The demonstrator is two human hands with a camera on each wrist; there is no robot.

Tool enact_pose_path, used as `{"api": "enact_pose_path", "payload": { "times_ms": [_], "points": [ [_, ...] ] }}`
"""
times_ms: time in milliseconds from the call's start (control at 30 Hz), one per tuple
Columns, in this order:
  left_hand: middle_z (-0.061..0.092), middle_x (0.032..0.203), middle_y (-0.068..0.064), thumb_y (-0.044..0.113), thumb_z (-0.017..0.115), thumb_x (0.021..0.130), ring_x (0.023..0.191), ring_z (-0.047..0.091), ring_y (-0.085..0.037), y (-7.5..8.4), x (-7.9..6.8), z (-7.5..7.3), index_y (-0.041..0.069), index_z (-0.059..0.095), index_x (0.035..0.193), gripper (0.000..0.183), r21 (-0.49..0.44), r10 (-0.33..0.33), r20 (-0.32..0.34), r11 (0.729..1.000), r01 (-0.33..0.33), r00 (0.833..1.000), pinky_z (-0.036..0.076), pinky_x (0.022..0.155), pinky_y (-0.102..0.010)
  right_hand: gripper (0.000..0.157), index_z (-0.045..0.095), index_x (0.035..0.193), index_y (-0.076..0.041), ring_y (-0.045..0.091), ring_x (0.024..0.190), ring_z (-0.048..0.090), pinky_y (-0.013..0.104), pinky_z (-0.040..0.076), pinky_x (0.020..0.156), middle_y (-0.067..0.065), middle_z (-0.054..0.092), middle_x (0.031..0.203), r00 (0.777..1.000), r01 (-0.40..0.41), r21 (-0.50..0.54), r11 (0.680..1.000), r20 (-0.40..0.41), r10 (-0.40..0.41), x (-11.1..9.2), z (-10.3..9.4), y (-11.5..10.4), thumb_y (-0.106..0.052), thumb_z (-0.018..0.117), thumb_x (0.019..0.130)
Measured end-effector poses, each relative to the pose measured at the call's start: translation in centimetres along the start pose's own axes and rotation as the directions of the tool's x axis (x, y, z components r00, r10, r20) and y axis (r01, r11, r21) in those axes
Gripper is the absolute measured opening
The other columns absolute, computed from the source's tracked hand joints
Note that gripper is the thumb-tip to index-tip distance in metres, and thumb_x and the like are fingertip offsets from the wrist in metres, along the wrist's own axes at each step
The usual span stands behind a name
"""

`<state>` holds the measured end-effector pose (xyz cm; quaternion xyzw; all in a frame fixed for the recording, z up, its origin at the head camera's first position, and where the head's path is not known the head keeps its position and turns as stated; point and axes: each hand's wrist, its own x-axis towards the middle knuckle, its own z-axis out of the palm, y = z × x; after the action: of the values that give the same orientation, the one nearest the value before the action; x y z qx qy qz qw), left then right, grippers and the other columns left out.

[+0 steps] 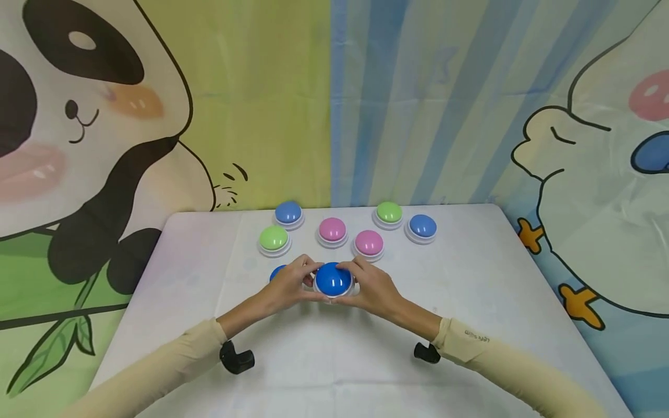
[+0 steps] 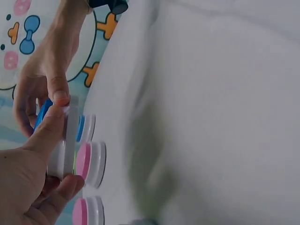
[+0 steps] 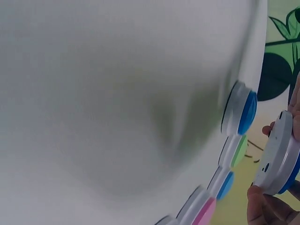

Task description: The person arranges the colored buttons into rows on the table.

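Note:
Between both hands, a push button with a glossy blue dome [image 1: 333,280] and white base is held up above the table. My left hand [image 1: 292,283] grips its left side, thumb and fingers at the rim. On the opposite side, my right hand [image 1: 372,287] pinches the same base. The right wrist view shows the white underside [image 3: 274,159] with small dark spots, tilted on edge. Partly hidden behind the left hand is another blue button [image 1: 277,271] on the table.
Beyond the hands, on the white table [image 1: 334,360], stand a green button [image 1: 273,238], a blue button [image 1: 288,213], pink buttons [image 1: 332,230] [image 1: 369,243], another green button [image 1: 389,212] and another blue button [image 1: 422,226]. A cartoon-printed curtain [image 1: 282,104] hangs behind the table.

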<state>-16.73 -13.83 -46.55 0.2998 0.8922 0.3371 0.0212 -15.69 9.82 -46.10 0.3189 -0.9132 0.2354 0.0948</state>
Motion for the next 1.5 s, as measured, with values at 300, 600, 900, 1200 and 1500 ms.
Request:
{"api": "enact_pose_path", "payload": {
  "times_ms": [300,600,900,1200,1500],
  "points": [
    [0.056,0.102,-0.001,0.038,0.085,0.069,0.085,0.062,-0.007,0.7,-4.8,1.0,0.006,0.059,0.127,0.071,0.027,-0.058,-0.07,0.998,0.06,0.996,0.055,0.074,-0.015,0.071,0.057,0.126,-0.017,0.011,0.095,0.064,0.025,0.058,0.083,0.001,0.059,0.102,0.996,0.079,-0.001,0.997,0.036,-0.079,-1.5,2.1,-2.3,-0.051,0.083,0.069],
    [0.056,0.104,0.002,0.045,0.082,0.069,0.082,0.061,-0.001,-0.9,-10.4,-0.2,0.005,0.059,0.129,0.075,0.013,-0.078,-0.05,0.997,0.078,0.996,0.055,0.072,-0.014,0.074,0.055,0.127,-0.017,0.008,0.084,0.063,0.017,0.056,0.074,0.001,0.058,0.1,0.983,0.141,-0.008,0.99,0.123,-0.138,-1.0,4.7,-7.0,-0.057,0.08,0.069],
    [0.055,0.098,0.006,0.047,0.082,0.069,0.081,0.063,0.0,-2.8,-12.6,-1.6,0.003,0.062,0.12,0.07,0.033,-0.052,-0.054,0.998,0.054,0.997,0.056,0.07,-0.013,0.075,0.051,0.129,-0.018,0.008,0.088,0.065,0.014,0.054,0.073,0.002,0.06,0.108,0.961,0.173,-0.074,0.982,0.233,-0.152,0.7,6.2,-9.7,-0.062,0.074,0.073],
    [0.055,0.092,0.008,0.047,0.085,0.064,0.08,0.059,-0.003,-3.5,-12.3,-0.2,0.004,0.066,0.114,0.068,0.11,-0.005,-0.101,0.994,0.016,0.995,0.057,0.071,-0.019,0.072,0.051,0.126,-0.021,0.008,0.075,0.064,0.013,0.047,0.059,0.002,0.059,0.102,0.935,0.13,-0.131,0.983,0.346,-0.078,0.7,6.5,-9.7,-0.065,0.072,0.073],
    [0.054,0.092,0.008,0.048,0.087,0.06,0.082,0.054,-0.005,-4.0,-12.7,0.9,0.005,0.067,0.111,0.07,0.16,-0.037,-0.091,0.986,0.051,0.995,0.057,0.073,-0.022,0.075,0.047,0.129,-0.023,0.006,0.07,0.059,0.014,0.048,0.058,0.0,0.056,0.099,0.902,0.177,-0.169,0.97,0.422,-0.091,0.7,7.8,-9.7,-0.066,0.072,0.072]
  ]
}}
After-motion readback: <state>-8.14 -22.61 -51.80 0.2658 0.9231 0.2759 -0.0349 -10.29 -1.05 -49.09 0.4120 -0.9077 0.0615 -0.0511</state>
